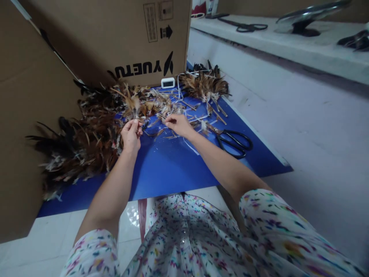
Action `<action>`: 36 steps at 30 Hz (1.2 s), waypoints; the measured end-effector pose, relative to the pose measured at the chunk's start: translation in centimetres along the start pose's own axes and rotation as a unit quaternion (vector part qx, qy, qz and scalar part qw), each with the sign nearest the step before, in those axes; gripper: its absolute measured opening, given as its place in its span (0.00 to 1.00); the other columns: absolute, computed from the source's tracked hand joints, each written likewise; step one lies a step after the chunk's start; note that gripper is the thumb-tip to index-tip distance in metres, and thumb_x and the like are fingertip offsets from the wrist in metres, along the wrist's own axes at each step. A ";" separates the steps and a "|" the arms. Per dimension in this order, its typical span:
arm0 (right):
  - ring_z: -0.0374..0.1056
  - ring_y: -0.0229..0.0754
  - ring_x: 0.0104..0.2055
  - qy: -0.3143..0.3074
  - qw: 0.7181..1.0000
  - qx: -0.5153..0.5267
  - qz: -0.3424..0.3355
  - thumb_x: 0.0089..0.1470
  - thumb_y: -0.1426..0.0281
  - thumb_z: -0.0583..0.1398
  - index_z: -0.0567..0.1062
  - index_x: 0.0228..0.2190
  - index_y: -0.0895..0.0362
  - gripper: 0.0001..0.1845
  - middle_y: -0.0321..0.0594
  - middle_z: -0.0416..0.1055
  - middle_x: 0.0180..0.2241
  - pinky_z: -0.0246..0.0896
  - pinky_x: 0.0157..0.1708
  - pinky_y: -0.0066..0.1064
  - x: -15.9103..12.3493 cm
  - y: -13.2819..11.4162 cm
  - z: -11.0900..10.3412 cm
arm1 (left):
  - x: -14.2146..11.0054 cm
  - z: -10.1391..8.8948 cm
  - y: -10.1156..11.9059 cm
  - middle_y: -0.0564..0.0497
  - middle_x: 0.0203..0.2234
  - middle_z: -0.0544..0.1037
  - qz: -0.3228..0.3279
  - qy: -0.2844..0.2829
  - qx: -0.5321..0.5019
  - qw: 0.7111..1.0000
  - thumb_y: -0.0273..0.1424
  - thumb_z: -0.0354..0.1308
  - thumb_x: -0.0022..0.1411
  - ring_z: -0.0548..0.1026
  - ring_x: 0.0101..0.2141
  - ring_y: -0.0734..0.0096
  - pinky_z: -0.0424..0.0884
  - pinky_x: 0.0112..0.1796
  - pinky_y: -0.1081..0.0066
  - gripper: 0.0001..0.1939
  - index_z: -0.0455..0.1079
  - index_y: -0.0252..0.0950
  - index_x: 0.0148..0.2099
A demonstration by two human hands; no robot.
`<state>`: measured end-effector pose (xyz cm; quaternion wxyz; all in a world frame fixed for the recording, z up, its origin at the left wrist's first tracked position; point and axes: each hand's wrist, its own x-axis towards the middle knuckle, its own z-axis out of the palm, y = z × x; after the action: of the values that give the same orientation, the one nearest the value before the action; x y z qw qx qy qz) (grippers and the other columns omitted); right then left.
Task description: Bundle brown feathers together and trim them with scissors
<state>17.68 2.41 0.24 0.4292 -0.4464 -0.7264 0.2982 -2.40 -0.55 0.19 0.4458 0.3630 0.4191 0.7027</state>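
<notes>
My left hand (132, 134) is closed in a pinch at the near edge of the loose feathers. A small tuft of tan and brown feathers (132, 103) rises from its fingertips, their bases in the grip. To the right, my right hand (178, 124) is also pinched, over the scattered pale feathers (164, 103); whatever lies between its fingertips is too small to make out. A gap of blue table separates the two hands. Black-handled scissors (235, 143) lie to the right of my right hand, their blades partly among feather scraps.
Brown and black feathers (89, 146) are heaped on the left of the blue table (170, 165). A feather bundle (204, 82) lies at the back right near a small white digital clock (168, 83). Cardboard boxes (115, 34) stand behind and left. Another pair of scissors (245, 27) rests on the ledge.
</notes>
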 end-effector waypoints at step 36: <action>0.65 0.31 0.21 -0.080 0.983 0.162 0.041 0.47 0.78 0.59 0.76 0.32 0.60 0.08 0.31 0.70 0.19 0.65 0.26 0.24 -1.0 -2.7 -0.6 | -1.2 0.8 -1.2 0.54 0.19 0.74 -0.071 -0.075 0.012 0.995 0.36 0.69 0.43 0.63 0.15 0.84 0.58 0.16 0.80 0.14 0.71 0.32 0.30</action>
<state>17.43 0.39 2.35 0.4238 -0.3746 -0.6815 0.4643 -0.90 -1.20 -0.80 0.5204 0.3897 0.4177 0.6347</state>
